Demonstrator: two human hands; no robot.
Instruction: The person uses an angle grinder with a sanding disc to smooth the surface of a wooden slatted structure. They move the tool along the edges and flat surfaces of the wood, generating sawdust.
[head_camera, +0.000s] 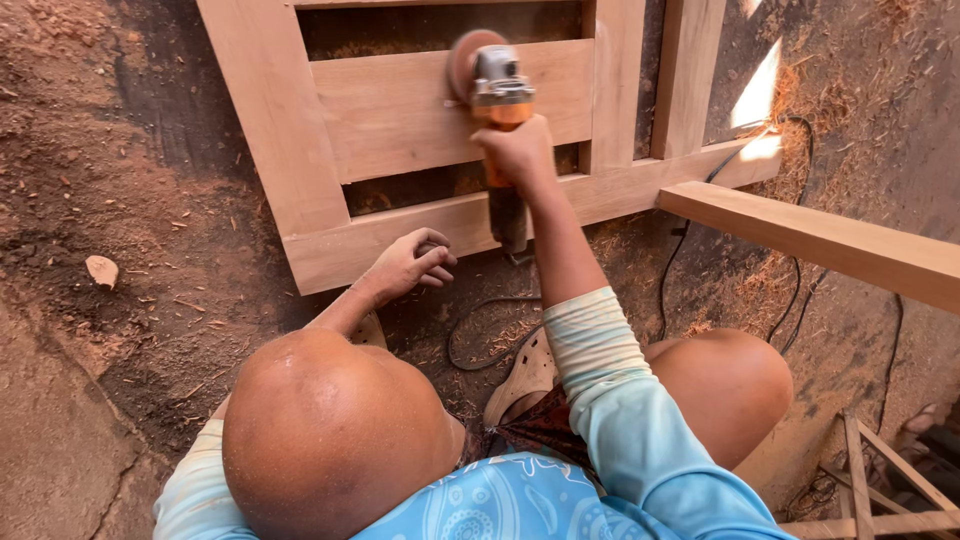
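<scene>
Right hand (520, 150) grip clamped on sander (497, 90); left hand (405, 265) curled on frame (400, 235).

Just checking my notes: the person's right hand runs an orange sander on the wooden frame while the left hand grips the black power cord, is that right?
Not quite. In the head view the left hand rests on the bottom rail of the wooden frame, not on the black power cord, which lies on the ground. The right hand does hold the orange sander.
</scene>
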